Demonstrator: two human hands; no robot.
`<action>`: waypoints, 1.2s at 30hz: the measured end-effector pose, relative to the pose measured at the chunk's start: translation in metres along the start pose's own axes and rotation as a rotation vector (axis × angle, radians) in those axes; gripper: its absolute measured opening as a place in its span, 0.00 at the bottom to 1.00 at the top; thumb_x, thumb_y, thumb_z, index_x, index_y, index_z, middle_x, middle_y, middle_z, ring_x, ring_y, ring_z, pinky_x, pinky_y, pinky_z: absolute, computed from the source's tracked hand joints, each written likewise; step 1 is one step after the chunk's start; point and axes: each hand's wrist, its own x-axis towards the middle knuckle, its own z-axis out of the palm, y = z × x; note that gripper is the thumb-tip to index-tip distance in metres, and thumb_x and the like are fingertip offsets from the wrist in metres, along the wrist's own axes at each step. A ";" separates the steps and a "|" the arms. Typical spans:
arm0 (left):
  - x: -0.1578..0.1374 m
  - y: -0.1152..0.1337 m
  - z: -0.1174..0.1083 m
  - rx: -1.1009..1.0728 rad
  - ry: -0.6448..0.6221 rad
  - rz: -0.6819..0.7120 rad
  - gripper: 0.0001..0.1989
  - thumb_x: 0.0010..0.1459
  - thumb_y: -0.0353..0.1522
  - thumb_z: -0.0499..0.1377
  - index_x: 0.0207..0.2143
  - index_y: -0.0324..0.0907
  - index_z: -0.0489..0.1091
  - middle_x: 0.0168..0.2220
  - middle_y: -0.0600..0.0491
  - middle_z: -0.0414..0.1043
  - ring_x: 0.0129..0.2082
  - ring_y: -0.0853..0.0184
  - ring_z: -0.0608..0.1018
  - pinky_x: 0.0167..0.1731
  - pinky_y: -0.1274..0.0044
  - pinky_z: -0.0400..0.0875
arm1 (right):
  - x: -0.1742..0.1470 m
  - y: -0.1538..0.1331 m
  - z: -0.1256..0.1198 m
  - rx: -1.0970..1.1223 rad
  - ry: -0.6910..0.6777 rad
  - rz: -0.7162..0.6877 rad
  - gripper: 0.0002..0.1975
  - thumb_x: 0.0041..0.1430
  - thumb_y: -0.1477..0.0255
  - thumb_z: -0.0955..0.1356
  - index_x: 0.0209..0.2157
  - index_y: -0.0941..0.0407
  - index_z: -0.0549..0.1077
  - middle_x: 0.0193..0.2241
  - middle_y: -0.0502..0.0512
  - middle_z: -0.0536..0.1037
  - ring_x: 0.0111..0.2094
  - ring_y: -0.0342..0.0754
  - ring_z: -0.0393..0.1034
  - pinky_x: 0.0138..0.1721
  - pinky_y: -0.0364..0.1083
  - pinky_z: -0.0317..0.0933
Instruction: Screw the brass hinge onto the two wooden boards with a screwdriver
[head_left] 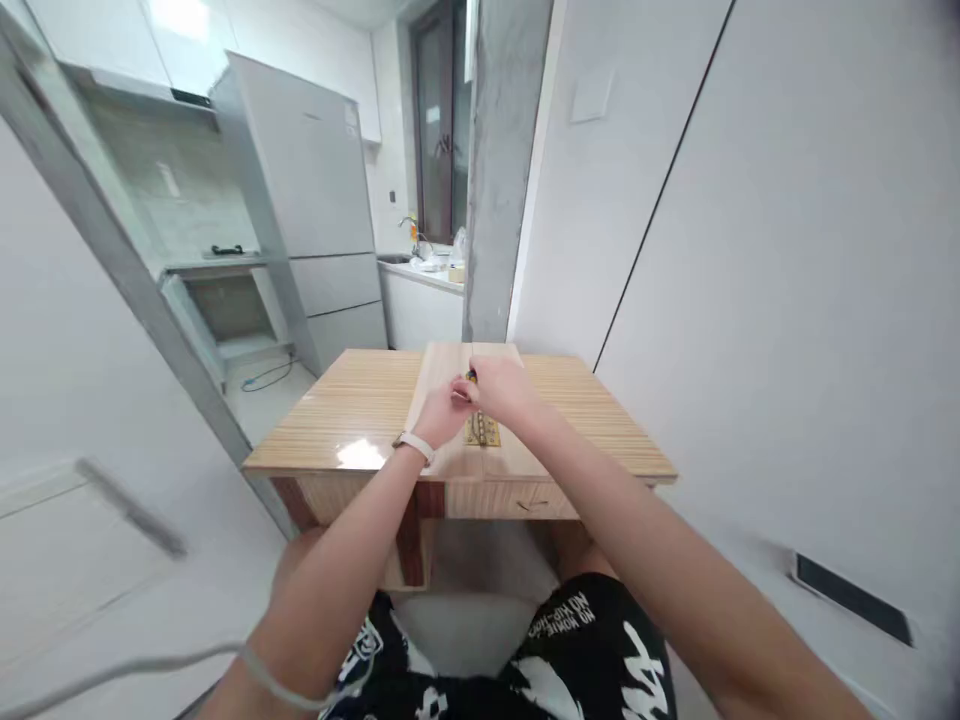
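Two pale wooden boards (441,365) lie side by side on the table, with a narrow seam between them. A brass hinge (481,430) lies across that seam near the front. Beyond the hinge, my right hand (501,388) is closed around a small thing with a blue and yellow handle (471,376); its lower part is hidden. My left hand (444,408), with a white-banded watch on the wrist, has its fingers pinched together against the right hand, just above the boards. What the left fingers grip is too small to make out.
The glossy wooden table (360,400) has a drawer (525,500) at its front, above my knees. A white wall (750,300) borders the right side. Behind stand a fridge (322,180) and a sink counter (424,275). A pale cable (180,658) crosses my left arm.
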 end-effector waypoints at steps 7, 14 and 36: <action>-0.001 0.010 0.005 0.184 0.092 -0.003 0.07 0.52 0.23 0.59 0.34 0.38 0.73 0.27 0.54 0.75 0.26 0.71 0.73 0.27 0.79 0.64 | -0.014 -0.014 0.001 -0.042 -0.019 -0.046 0.11 0.67 0.76 0.63 0.40 0.61 0.77 0.40 0.66 0.79 0.43 0.54 0.74 0.44 0.47 0.62; 0.005 0.001 -0.010 -0.100 -0.125 0.000 0.21 0.54 0.28 0.64 0.51 0.40 0.71 0.47 0.46 0.78 0.42 0.63 0.81 0.41 0.72 0.75 | -0.006 0.002 0.002 0.025 -0.012 -0.218 0.07 0.62 0.81 0.66 0.40 0.61 0.75 0.41 0.63 0.77 0.44 0.51 0.70 0.44 0.46 0.59; 0.000 0.004 0.001 0.038 0.032 0.026 0.08 0.51 0.24 0.61 0.34 0.40 0.68 0.30 0.54 0.74 0.31 0.70 0.75 0.32 0.78 0.68 | -0.011 -0.007 -0.002 -0.011 -0.012 0.048 0.20 0.71 0.60 0.60 0.46 0.61 0.74 0.42 0.69 0.79 0.45 0.58 0.74 0.47 0.51 0.63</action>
